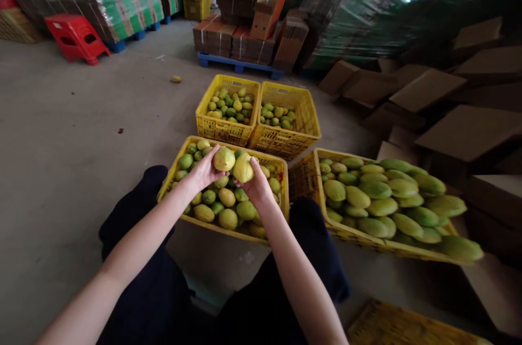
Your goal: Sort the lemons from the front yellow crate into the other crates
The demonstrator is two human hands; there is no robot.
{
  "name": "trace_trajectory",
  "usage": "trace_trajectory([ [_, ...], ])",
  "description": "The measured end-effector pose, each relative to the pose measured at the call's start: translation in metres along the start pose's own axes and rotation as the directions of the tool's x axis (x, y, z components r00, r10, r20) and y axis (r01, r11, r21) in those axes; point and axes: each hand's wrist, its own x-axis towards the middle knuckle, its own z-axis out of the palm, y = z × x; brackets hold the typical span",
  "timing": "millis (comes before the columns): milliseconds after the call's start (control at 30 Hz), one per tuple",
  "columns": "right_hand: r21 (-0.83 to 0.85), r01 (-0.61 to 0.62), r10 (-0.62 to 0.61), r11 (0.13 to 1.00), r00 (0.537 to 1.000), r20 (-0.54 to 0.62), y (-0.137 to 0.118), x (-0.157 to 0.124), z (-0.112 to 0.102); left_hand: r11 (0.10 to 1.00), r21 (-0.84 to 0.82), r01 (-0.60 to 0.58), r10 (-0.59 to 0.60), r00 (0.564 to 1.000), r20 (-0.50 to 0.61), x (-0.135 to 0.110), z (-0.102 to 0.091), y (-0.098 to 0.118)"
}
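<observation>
My left hand (203,172) is closed round a yellow-green papaya (224,159). Beside it, my right hand (258,186) grips a second, yellower papaya (243,167). Both fruits are held close together over a yellow plastic crate (234,233), which stands between my knees. Inside that crate lie many green and yellow papayas (227,197), partly hidden by my hands and forearms.
To the right, another yellow crate (320,182) is heaped with longer green papayas (376,190). Two part-filled crates (228,131) (285,142) stand ahead. Cardboard boxes (473,130) crowd the right side. A red stool (75,35) and one loose fruit (175,79) are on the floor.
</observation>
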Motion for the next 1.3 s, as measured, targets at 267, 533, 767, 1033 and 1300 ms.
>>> trace_trajectory([
  [267,-0.187,0.417,-0.431,0.890,0.902,-0.039,0.000,-0.005,-0.002,0.880,0.211,-0.426,0.426,0.903,0.050,0.011,-0.014,-0.004],
  [533,-0.320,0.661,-0.717,0.679,0.690,-0.097,-0.011,-0.011,0.000,0.490,0.418,-0.765,0.708,0.629,0.321,-0.003,-0.015,-0.004],
  [767,-0.338,0.665,-0.717,0.666,0.695,-0.045,-0.011,-0.015,0.000,0.588,0.319,-0.743,0.687,0.667,0.288,-0.013,-0.008,-0.006],
  [1033,-0.115,0.445,-0.455,0.888,0.887,-0.083,-0.010,-0.016,0.001,0.873,-0.069,-0.483,0.487,0.856,0.171,-0.008,-0.004,0.000],
  [1300,0.076,0.268,-0.264,0.961,0.963,-0.060,-0.007,-0.013,0.003,0.948,-0.298,-0.114,0.168,0.973,0.161,-0.010,-0.002,0.000],
])
